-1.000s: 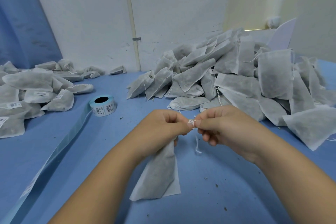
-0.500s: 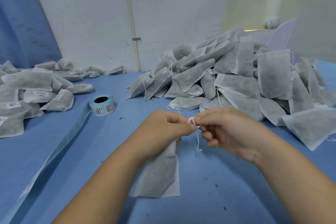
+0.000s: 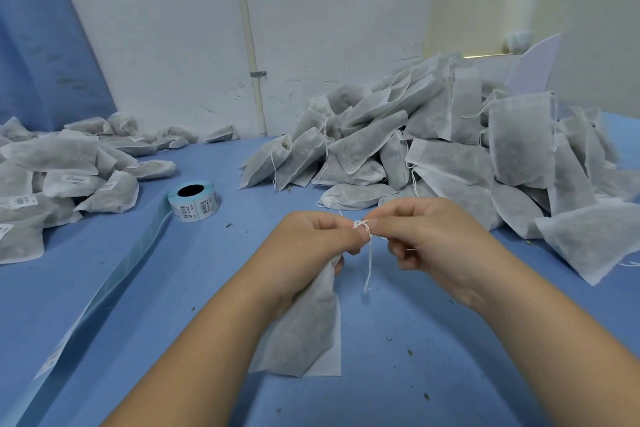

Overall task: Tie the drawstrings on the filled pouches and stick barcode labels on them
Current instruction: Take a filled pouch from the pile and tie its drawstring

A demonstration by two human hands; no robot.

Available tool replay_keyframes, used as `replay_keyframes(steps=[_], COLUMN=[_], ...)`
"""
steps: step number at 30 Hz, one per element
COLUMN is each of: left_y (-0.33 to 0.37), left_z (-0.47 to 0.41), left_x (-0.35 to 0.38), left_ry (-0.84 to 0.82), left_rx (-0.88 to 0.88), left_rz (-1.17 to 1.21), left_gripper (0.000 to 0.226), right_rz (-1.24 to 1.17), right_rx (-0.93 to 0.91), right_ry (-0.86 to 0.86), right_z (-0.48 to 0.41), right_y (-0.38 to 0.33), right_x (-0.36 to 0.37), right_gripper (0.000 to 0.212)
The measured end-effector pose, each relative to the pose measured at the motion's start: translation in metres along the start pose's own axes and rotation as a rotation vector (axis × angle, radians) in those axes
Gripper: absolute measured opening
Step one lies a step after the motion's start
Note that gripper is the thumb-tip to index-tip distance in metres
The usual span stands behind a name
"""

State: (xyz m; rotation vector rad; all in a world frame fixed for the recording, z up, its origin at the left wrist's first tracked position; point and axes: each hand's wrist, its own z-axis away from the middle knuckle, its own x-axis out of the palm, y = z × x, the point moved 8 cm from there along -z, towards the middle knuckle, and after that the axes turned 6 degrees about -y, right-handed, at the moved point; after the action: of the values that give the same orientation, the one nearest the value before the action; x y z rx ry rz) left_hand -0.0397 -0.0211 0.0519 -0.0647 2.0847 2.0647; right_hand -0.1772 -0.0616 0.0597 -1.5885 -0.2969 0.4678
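The left grip (image 3: 311, 243) clasps the neck of the pouch (image 3: 304, 333) while the right grip (image 3: 433, 239) pinches the drawstring (image 3: 368, 263) — both over the near middle of the bench (image 3: 173, 288). Compared with a second ago, the string now loops over the left thumb tip and a longer tail hangs free, so the knot looks half formed, not yet drawn tight. The label roll (image 3: 194, 199) sits untouched toward the left edge — labelling comes after.

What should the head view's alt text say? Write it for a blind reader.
A left hand grips the neck of a filled pouch while the right hand pinches its white drawstring, tying it over a blue table. More pouches are heaped at right, labelled pouches at left, a label roll between.
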Motion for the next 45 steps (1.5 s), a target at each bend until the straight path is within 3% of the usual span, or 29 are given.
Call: replay_keyframes(steps=[4,10,25,45], left_y=[0.000,0.000,0.009,-0.016], left_z=[0.000,0.000,0.002,-0.002], left_x=[0.001,-0.002,0.000,-0.033], left_ry=[0.000,0.030,0.108,0.144], left_rx=[0.007,0.013,0.074,-0.108], left_rz=[0.000,0.004,-0.270,-0.019], left_gripper=[0.018,0.022,0.023,0.028], right_rz=[0.146,0.312,0.458,0.518], right_rx=[-0.071,-0.166,-0.145,-0.186], right_ry=[0.080,0.056,0.046,0.168], right_z=[0.001,0.003,0.005,-0.005], right_y=[-0.008,-0.018,-0.018,-0.013], right_x=[-0.005,-0.004,-0.001,-0.034], right_gripper=[0.010,0.015,0.016,0.020])
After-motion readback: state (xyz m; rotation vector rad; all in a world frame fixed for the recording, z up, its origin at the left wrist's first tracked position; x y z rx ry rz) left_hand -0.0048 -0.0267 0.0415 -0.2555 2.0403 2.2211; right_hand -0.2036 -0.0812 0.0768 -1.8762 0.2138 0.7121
